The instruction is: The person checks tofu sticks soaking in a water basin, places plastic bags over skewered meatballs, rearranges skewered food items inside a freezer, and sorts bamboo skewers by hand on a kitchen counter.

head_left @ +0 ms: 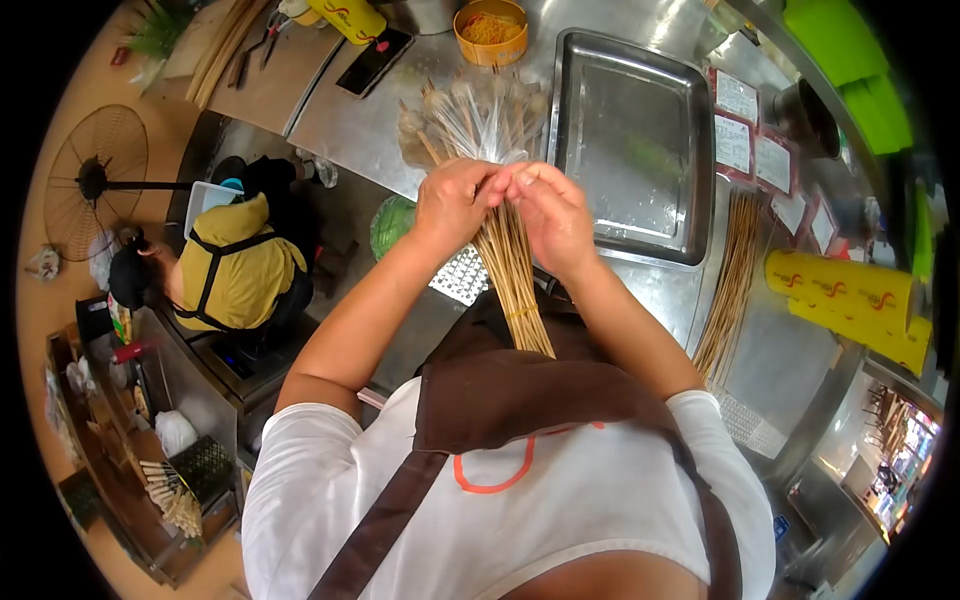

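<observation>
A bundle of thin bamboo skewers (512,275) points down toward my apron, with a yellow band around its lower end. Clear plastic bag film (488,125) covers the upper part, where pale pieces of food show on the skewers. My left hand (452,200) is closed at the gathered neck of the bag, its fingertips pinched together. Against them press the thumb and fingers of my right hand (553,215), closed on the same neck. The exact bit between the fingertips is partly hidden.
A metal tray (632,140) lies right of the bundle, beside loose skewers (728,285) and labelled packets (735,140). Yellow rolls (845,290) lie far right. A phone (374,62) and a round box (491,35) are at the back. Another person (240,260) sits at left.
</observation>
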`<state>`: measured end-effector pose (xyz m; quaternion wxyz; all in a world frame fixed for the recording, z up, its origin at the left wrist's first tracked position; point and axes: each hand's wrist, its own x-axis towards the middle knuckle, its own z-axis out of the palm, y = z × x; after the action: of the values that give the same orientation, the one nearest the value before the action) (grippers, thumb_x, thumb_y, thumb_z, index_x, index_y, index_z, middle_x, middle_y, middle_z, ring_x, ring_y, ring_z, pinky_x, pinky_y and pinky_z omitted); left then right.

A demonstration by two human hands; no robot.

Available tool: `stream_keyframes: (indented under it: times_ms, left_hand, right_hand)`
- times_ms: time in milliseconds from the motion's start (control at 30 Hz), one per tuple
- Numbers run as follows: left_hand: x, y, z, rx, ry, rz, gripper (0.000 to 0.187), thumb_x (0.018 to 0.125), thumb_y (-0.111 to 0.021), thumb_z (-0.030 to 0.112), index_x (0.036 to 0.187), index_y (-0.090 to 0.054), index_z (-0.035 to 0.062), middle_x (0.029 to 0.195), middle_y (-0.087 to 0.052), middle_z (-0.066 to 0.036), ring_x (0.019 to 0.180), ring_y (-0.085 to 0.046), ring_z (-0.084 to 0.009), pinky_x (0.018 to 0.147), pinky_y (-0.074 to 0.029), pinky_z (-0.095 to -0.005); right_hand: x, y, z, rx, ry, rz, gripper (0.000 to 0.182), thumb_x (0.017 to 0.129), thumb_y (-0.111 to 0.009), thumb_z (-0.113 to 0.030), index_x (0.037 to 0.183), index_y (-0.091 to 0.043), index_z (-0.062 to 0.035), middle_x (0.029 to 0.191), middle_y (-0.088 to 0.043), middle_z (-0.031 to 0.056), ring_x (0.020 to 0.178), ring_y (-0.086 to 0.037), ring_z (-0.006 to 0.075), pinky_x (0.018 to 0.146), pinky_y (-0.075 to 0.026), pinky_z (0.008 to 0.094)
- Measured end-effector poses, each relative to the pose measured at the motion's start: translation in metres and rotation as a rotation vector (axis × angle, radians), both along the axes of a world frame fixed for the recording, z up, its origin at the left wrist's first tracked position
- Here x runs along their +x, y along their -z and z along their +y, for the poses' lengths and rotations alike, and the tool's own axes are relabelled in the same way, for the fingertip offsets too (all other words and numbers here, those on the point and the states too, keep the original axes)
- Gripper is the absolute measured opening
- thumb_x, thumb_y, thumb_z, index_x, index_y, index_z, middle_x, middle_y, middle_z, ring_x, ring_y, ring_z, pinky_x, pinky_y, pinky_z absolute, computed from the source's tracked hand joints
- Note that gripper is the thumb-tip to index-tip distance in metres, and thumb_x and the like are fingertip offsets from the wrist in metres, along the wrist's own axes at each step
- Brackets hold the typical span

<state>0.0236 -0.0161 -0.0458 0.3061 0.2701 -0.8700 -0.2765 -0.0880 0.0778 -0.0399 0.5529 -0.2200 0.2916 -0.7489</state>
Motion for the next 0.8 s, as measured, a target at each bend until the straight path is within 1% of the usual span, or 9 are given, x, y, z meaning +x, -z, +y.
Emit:
stream_keyframes:
  times_ms: [67,200,300,367,400,467,600,733,800]
  left_hand:
    - [0.008,0.0,-0.006,-0.014,0.16,-0.161,0.013,0.075,-0.06,0.005,0.087,-0.058,0.0002,0.084,-0.06,-0.013,0.08,-0.058,-0.0298,0.068,-0.045,-0.0352]
    - [0.011,-0.006,-0.008,0.044,0.247,-0.057,0.006,0.076,-0.059,0.007,0.078,-0.057,0.0027,0.081,-0.056,-0.014,0.078,-0.054,-0.0336,0.068,-0.044,-0.0398]
    - [0.011,-0.007,-0.006,-0.01,0.291,-0.007,0.009,0.076,-0.06,0.009,0.08,-0.057,0.0009,0.081,-0.055,-0.013,0.078,-0.053,-0.0333,0.067,-0.043,-0.0401]
    - [0.011,0.003,-0.008,0.19,0.211,0.021,0.014,0.081,-0.058,0.013,0.085,-0.058,-0.0007,0.079,-0.055,-0.012,0.077,-0.054,-0.03,0.068,-0.043,-0.0368]
    - [0.012,0.002,-0.011,0.194,0.21,0.022,0.014,0.081,-0.058,0.013,0.085,-0.058,-0.0007,0.079,-0.055,-0.012,0.077,-0.054,-0.03,0.068,-0.043,-0.0368]
    - [0.015,-0.004,-0.017,0.44,0.239,-0.15,0.019,0.087,-0.055,0.018,0.09,-0.06,0.0,0.081,-0.057,-0.011,0.076,-0.056,-0.0254,0.069,-0.044,-0.0324]
    - [0.016,-0.011,-0.019,0.503,0.276,-0.092,0.026,0.091,-0.05,0.024,0.093,-0.062,0.0008,0.074,-0.054,-0.005,0.072,-0.05,-0.013,0.066,-0.042,-0.026]
    - [0.011,-0.012,-0.025,0.575,0.239,-0.194,0.026,0.091,-0.051,0.024,0.093,-0.063,0.0019,0.071,-0.053,-0.004,0.068,-0.049,-0.0107,0.065,-0.042,-0.0256]
    - [0.01,-0.014,-0.029,0.717,0.18,-0.297,0.021,0.088,-0.055,0.018,0.089,-0.065,0.0003,0.076,-0.061,-0.007,0.074,-0.056,-0.01,0.068,-0.044,-0.0255]
  right_hand:
    - [0.004,-0.001,-0.002,-0.022,0.021,0.009,0.014,0.09,-0.043,-0.004,0.083,-0.053,0.0033,0.091,-0.055,0.0099,0.082,-0.054,0.017,0.079,-0.043,0.0293]
    - [0.008,-0.006,-0.005,-0.022,-0.005,-0.005,0.014,0.09,-0.044,-0.005,0.085,-0.054,0.0035,0.093,-0.055,0.0094,0.084,-0.054,0.0172,0.081,-0.043,0.0297]
    - [0.01,-0.009,-0.008,0.017,0.024,0.152,0.013,0.089,-0.045,-0.005,0.083,-0.055,0.0027,0.096,-0.054,0.009,0.092,-0.052,0.0189,0.085,-0.039,0.0321]
    - [0.009,-0.008,-0.013,-0.015,0.119,0.65,0.013,0.087,-0.05,-0.008,0.093,-0.057,0.0016,0.096,-0.056,0.0109,0.088,-0.055,0.0207,0.082,-0.043,0.0312]
    - [0.004,-0.007,-0.016,-0.011,0.118,0.651,0.013,0.087,-0.05,-0.008,0.093,-0.057,0.0016,0.096,-0.056,0.0109,0.088,-0.055,0.0207,0.082,-0.043,0.0312]
    - [-0.012,-0.003,-0.019,-0.053,0.421,1.316,0.013,0.082,-0.055,-0.008,0.092,-0.058,-0.0001,0.097,-0.056,0.0145,0.089,-0.056,0.0274,0.08,-0.043,0.0341]
    - [-0.022,0.004,-0.013,0.034,0.299,1.432,0.011,0.076,-0.061,-0.007,0.085,-0.06,-0.0028,0.087,-0.058,0.0135,0.081,-0.056,0.0322,0.072,-0.044,0.0387]
    - [-0.029,0.016,-0.013,-0.01,0.358,1.448,0.01,0.075,-0.062,-0.008,0.083,-0.059,-0.0028,0.079,-0.058,0.0125,0.076,-0.056,0.032,0.067,-0.045,0.0378]
    - [-0.027,0.013,-0.011,0.066,0.381,1.401,0.008,0.077,-0.061,-0.009,0.081,-0.058,-0.0027,0.073,-0.058,0.0134,0.069,-0.057,0.031,0.062,-0.045,0.0364]
